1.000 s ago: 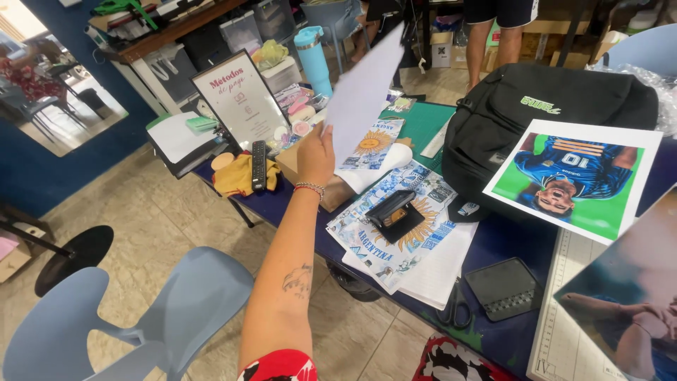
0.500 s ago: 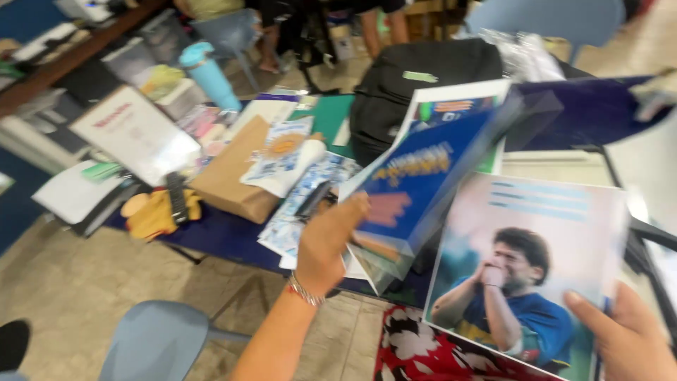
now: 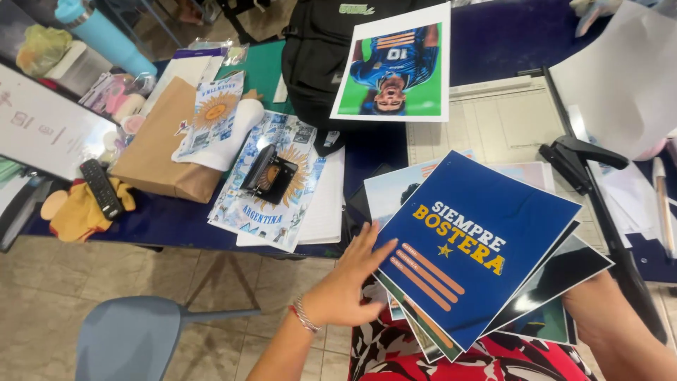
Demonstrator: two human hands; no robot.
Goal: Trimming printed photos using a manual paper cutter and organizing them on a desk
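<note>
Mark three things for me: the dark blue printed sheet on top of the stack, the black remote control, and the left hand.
dark blue printed sheet [image 3: 486, 240], head view, middle of its face.
black remote control [image 3: 101, 188], head view, middle of its body.
left hand [image 3: 347, 282], head view, back of the hand.

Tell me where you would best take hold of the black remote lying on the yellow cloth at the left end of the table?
Probably across the middle of its long narrow body. The remote lies flat on the yellow cloth, tilted, with its buttons up. Coming from above, fingers could pinch the two long edges, which look free. The white board sits close by its upper end, so the middle or lower half seems easier.
</note>
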